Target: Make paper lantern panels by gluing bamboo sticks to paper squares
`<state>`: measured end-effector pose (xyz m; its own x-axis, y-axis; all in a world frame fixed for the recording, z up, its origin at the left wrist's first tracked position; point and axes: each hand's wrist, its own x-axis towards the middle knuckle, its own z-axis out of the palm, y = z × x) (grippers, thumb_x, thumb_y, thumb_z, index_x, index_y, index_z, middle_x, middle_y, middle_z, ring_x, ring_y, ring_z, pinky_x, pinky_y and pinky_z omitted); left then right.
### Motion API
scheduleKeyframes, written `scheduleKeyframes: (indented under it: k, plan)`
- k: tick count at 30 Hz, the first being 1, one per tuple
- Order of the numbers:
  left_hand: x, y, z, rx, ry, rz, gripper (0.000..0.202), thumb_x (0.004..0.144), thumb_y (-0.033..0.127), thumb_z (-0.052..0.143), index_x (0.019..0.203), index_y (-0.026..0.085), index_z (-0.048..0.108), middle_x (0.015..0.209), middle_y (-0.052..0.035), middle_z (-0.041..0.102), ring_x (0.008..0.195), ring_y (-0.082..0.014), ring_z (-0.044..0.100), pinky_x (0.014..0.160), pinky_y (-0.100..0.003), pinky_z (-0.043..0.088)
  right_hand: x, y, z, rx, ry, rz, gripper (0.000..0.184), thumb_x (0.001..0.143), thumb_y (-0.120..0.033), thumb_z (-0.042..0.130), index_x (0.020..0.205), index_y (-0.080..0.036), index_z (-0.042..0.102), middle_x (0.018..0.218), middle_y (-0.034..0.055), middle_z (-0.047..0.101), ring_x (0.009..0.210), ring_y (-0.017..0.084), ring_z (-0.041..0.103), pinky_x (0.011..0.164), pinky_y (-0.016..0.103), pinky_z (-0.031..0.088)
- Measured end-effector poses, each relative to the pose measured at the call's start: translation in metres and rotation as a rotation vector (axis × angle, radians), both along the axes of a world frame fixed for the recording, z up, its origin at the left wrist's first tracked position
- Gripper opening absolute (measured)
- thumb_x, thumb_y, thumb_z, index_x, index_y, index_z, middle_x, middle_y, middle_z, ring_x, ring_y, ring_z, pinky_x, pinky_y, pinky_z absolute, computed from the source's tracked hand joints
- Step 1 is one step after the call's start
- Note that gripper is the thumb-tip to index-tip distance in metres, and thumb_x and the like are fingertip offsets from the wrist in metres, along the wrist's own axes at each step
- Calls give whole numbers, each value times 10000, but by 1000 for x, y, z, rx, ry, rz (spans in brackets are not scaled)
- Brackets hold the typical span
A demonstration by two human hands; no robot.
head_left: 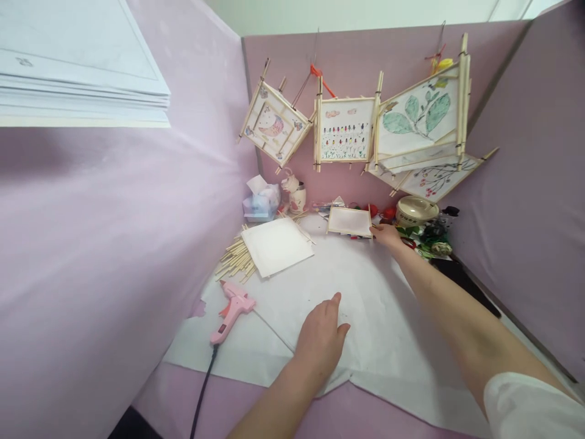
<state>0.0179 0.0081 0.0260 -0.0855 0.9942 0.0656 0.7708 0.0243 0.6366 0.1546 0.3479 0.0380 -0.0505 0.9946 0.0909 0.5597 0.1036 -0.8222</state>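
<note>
My left hand (pixel 321 337) lies flat on the white paper sheet (pixel 365 317) that covers the desk, fingers together and stretched, holding nothing. My right hand (pixel 386 234) reaches far back, its fingers closed on the right edge of a small wooden-framed white paper panel (pixel 350 221) lying on the desk. A pink hot glue gun (pixel 232 308) with a black cord rests on the sheet to the left of my left hand. Behind it sit a stack of white paper squares (pixel 276 245) and several wooden sticks (pixel 233 259).
Pink partition walls (pixel 114 244) enclose the desk. Several painted paper frames (pixel 346 129) hang on the back wall. A tissue pack (pixel 261 200), a small mug (pixel 297 196), a round tin (pixel 415 210) and craft odds stand along the back. White sheets (pixel 77 61) are stacked upper left.
</note>
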Motion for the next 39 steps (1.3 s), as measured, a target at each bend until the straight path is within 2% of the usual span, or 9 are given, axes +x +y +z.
scheduleKeyframes:
  k: [3, 5, 11, 15, 19, 26, 28, 32, 39]
  plan:
    - [3, -1, -3, 29, 32, -31, 552, 915, 171, 540, 1448, 139, 401, 1255, -129, 620, 1154, -264, 569, 996, -414, 469, -14, -13, -1, 163, -90, 19, 384, 845, -226, 595, 1199, -78, 615, 1321, 230, 549, 1310, 362, 425, 1078, 479, 331]
    - [5, -1, -7, 68, 47, -51, 552, 903, 160, 560, 1434, 133, 414, 1256, -129, 619, 1161, -266, 564, 1011, -422, 466, -34, -29, -3, 246, -128, 121, 409, 827, -227, 583, 1213, -96, 611, 1339, 203, 550, 1306, 333, 437, 1083, 446, 325]
    - [7, -1, -14, 152, 112, -48, 500, 876, 166, 613, 1359, 165, 481, 1183, -105, 643, 1119, -265, 586, 1016, -454, 476, -127, -79, -16, 227, -254, 478, 157, 815, -300, 634, 903, -190, 705, 991, 73, 727, 933, 209, 642, 873, 295, 445]
    - [7, 0, -16, 173, 131, -48, 412, 870, 203, 642, 1270, 167, 553, 1140, -94, 650, 1097, -253, 600, 1104, -492, 398, -171, -81, -22, 123, -319, 434, 175, 844, -327, 598, 796, -175, 671, 893, 104, 726, 872, 227, 645, 786, 304, 444]
    - [5, 1, -16, 164, 128, -44, 352, 868, 222, 655, 1209, 161, 595, 1131, -89, 652, 1098, -244, 601, 1116, -475, 390, -187, -74, -24, 48, -306, 389, 120, 756, -297, 664, 712, -190, 629, 846, 90, 709, 844, 235, 635, 731, 299, 432]
    - [5, 0, -13, 125, 155, -34, 329, 880, 257, 648, 1192, 160, 613, 1127, -93, 655, 1120, -245, 598, 1139, -494, 360, -182, -79, -15, 52, -63, 330, 73, 709, -188, 568, 664, -215, 518, 768, 38, 648, 797, 204, 585, 724, 299, 424]
    - [6, -1, -14, 126, 154, -38, 339, 878, 257, 651, 1200, 158, 612, 1132, -93, 653, 1125, -243, 596, 1146, -492, 352, -181, -84, -10, 52, 55, 315, 47, 710, -210, 550, 731, -219, 510, 772, 24, 639, 789, 199, 583, 711, 299, 439]
    - [6, -1, -14, 135, 147, -39, 371, 872, 241, 658, 1228, 157, 597, 1140, -89, 653, 1123, -236, 598, 1152, -494, 345, -167, -100, 3, 1, 317, 337, 235, 716, -304, 559, 930, -233, 492, 750, -16, 639, 690, 180, 601, 622, 291, 475]
    - [4, -4, -4, 253, 78, -84, 310, 875, 162, 631, 1184, 155, 609, 1143, -85, 674, 1093, -227, 620, 1104, -482, 407, -64, -107, 32, -62, 574, 300, 416, 652, -376, 670, 1015, -243, 517, 713, -32, 643, 600, 159, 601, 554, 285, 485]
